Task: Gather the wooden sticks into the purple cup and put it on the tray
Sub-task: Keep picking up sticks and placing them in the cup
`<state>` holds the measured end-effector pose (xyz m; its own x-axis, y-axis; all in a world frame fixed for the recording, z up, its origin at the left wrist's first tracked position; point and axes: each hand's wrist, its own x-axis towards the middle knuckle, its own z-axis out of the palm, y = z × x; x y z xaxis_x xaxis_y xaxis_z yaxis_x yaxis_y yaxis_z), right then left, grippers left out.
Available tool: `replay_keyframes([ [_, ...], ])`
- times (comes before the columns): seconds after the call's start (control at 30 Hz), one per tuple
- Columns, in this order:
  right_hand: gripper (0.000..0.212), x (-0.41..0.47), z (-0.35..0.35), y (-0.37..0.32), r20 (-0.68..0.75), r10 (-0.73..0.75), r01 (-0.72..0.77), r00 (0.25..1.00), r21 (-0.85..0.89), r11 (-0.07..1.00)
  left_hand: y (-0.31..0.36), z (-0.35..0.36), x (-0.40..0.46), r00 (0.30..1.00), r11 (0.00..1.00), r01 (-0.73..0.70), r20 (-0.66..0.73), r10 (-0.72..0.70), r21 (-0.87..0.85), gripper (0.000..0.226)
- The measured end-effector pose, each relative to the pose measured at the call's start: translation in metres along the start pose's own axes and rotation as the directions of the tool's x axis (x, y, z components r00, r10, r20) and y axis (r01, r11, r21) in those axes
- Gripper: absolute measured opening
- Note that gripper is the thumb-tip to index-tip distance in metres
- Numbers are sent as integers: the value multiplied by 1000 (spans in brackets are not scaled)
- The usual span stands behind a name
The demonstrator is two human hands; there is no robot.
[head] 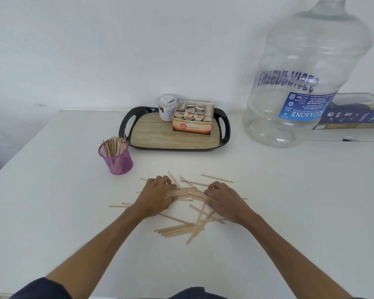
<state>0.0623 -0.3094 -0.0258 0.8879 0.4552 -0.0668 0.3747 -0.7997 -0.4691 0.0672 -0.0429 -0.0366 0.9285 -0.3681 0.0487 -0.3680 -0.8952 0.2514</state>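
Note:
Several wooden sticks [181, 228] lie scattered on the white table in front of me. My left hand [158, 195] and my right hand [222, 199] rest palm down on the pile, fingers curled around the two ends of a bunch of sticks [187, 193] between them. A purple mesh cup [117, 161] stands upright to the left and farther back, holding many sticks. Behind it sits a black tray [173, 134] with a wood-pattern floor and two handles.
On the tray's back half stand a white jar [167, 107] and an open tea-bag box [192, 120]. A big clear water bottle [300, 83] hangs upside down at the right, beside a dark blue box [354, 117]. A white wall runs behind the table.

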Motion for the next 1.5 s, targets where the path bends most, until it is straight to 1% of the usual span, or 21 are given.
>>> replay_keyframes([
  [0.07,28,4,4,-3,-11,-34,34,999,-11,999,-2,-3,-1,1000,1000,-3,-14,3,15,39],
  [0.13,36,5,7,-5,-21,-27,26,999,-42,999,-1,-5,-2,1000,1000,1,-15,-1,21,51],
  [0.23,74,1,13,-4,-49,-16,5,999,-229,973,3,-7,-1,996,999,2,92,-5,34,84],
  [0.27,86,-1,16,-4,-43,-18,6,999,-265,964,4,-8,0,991,999,-9,137,1,53,89],
  [0.3,94,-3,19,-5,-31,-19,9,999,-291,957,6,-9,1,986,997,-28,169,15,73,87],
  [0.33,98,-4,22,-5,-22,-22,13,1000,-317,948,8,-10,3,982,995,-52,184,35,90,81],
  [0.4,91,-4,29,-7,-53,-33,13,998,-351,936,10,-12,7,979,985,-107,185,81,137,63],
  [0.47,73,-1,34,-8,-120,-67,21,991,-351,936,10,-15,10,978,970,-146,177,111,193,52],
  [0.57,49,3,37,-8,-184,-118,59,976,-300,952,7,-18,13,977,949,-183,159,145,259,43],
  [0.63,42,5,37,-8,-189,-129,71,974,-285,956,4,-18,15,976,941,-195,146,159,276,45],
  [0.7,44,7,35,-9,-175,-133,82,975,-273,959,4,-17,16,978,940,-189,139,155,282,56],
  [0.77,53,5,31,-7,-163,-138,97,977,-239,966,4,-16,18,978,942,-184,149,146,282,66],
  [0.8,59,3,30,-5,-152,-147,111,977,-225,968,4,-15,19,977,943,-186,154,147,277,66],
  [0.9,72,0,29,-1,-93,-176,147,980,-262,954,4,-13,20,969,936,-233,141,202,264,50],
  [0.97,73,2,30,-1,-72,-167,139,983,-294,946,4,-12,20,961,930,-273,112,252,247,38],
  [1.03,69,6,30,-5,-68,-172,142,983,-315,939,3,-11,19,958,935,-285,84,273,213,33],
  [1.1,60,10,32,-9,-74,-187,153,980,-329,932,3,-10,18,958,937,-288,67,280,200,33],
  [1.2,41,14,34,-15,-110,-213,167,971,-327,930,3,-8,16,955,932,-298,51,294,206,37],
  [1.3,23,19,35,-21,-160,-247,166,956,-397,903,1,-6,13,940,913,-336,18,342,233,33],
  [1.43,19,22,33,-29,-147,-211,126,966,-444,887,-3,-4,10,935,909,-347,13,354,233,29],
  [1.5,9,22,31,-33,-158,-209,111,965,-476,872,-5,-4,9,937,912,-342,3,350,226,27],
])
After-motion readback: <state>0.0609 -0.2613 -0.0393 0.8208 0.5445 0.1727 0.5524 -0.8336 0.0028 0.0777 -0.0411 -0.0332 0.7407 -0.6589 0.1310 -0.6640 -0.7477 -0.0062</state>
